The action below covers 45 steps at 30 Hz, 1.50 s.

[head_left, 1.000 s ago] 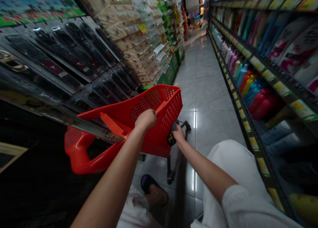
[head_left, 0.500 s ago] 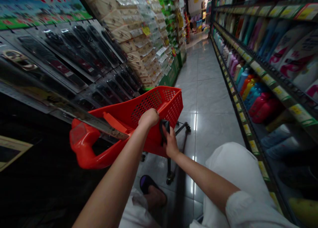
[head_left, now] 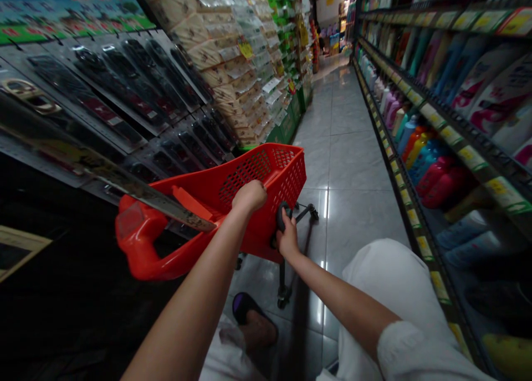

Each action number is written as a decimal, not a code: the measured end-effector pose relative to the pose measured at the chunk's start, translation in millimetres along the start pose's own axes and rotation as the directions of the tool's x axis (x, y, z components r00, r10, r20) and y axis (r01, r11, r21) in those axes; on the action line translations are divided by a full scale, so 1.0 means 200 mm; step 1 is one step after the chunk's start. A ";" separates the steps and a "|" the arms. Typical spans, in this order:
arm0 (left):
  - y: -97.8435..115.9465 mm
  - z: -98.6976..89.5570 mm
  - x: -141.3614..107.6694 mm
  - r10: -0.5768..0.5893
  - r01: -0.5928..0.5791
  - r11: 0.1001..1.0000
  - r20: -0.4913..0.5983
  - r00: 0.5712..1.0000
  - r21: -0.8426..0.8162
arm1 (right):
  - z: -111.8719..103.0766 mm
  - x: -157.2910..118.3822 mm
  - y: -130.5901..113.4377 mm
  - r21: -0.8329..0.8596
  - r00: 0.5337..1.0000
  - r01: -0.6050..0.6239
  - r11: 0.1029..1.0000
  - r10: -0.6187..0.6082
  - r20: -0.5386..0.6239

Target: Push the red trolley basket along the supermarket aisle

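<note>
Head view: L hand clenched on red cart's near rim, prob. to steady it; R hand grips dark round item by outer wall, ID unclear. Cart's in aisle btwn hanging packs & bottles.

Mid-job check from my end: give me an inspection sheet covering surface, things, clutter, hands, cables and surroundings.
Surface: glossy grey tiled floor, with light reflections.
Things: red cart on wheels; small dark object at its side, too blurred to identify.
Clutter: worn rail crosses in front of the cart in this view; slippered foot near the wheels.
Hands: left hand closed on the cart's rim; right hand holds the dark object.
Cables: nothing seen.
Surroundings: hanging packs and stacked packages left, shelved bottles right; dim lighting.
</note>
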<state>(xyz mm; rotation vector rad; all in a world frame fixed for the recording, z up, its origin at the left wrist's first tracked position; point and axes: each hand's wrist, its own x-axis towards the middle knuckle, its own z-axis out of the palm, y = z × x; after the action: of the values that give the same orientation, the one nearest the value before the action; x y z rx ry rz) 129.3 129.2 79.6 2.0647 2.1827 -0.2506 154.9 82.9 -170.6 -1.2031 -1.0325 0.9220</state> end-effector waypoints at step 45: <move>-0.26 0.09 -0.57 0.461 -0.193 0.804 -0.384 0.800 0.562 | -0.18 0.22 -0.64 -0.213 0.788 0.571 0.793 -0.457 0.413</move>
<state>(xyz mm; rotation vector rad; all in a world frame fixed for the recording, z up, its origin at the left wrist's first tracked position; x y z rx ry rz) 83.9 10.7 87.9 3.0876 2.0780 -0.2798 203.8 98.1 -41.0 -0.9451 -1.7575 0.5275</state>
